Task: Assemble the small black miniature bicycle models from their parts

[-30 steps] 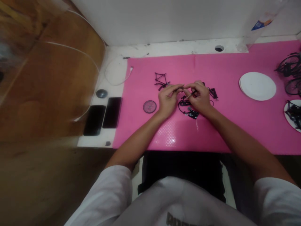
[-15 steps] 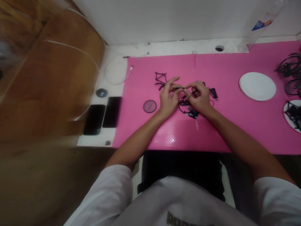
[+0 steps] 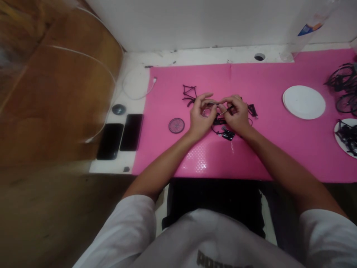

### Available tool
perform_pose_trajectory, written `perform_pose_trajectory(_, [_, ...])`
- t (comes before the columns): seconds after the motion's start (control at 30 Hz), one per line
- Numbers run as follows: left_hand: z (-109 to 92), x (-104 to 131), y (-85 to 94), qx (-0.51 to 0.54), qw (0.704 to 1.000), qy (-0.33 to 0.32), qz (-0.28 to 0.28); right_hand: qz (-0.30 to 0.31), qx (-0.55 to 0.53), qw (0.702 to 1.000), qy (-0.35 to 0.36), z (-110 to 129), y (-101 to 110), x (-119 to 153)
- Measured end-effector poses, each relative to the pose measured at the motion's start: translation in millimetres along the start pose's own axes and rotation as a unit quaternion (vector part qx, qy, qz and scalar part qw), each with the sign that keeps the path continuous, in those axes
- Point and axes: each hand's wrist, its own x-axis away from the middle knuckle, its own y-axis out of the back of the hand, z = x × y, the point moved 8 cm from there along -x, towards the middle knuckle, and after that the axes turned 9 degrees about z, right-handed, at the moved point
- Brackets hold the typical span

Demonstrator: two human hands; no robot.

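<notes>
Dark small part (image 3: 214, 104): left hand (image 3: 200, 117) is pinching it. Right hand (image 3: 237, 114) is gripping thin rod (image 3: 227, 110). 1 spoked wheel (image 3: 176, 125) is lying nearby.

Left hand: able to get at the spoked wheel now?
Likely yes: the wheel lies flat on the pink mat, beside the left hand, nothing over it. Its fingers look busy with a small part, though.

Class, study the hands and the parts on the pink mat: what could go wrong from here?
The small part pinched in the left hand might slip and get lost among the loose black parts below.
The slim tool in the right hand points close to the left fingers and might poke them.
</notes>
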Motion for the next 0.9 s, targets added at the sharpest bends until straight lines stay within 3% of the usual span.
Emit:
perform_pose_trajectory(0.37, [0.6,-3.2,6.9,0.010,0.996,0.074,-0.051,0.038,0.026,0.999,0.003,4.2,2.8,3.3])
perform_pose_trajectory(0.63, [3.9,-3.7,12.2,-0.015,0.992,0.099,-0.072,0.013,0.061,0.998,-0.025,0.4,3.6,-1.5])
perform_pose_trajectory(0.9, [13.8,-0.8,15.2,-0.039,0.991,0.085,-0.098,-0.024,0.089,0.995,0.033,14.8,8.7,0.4])
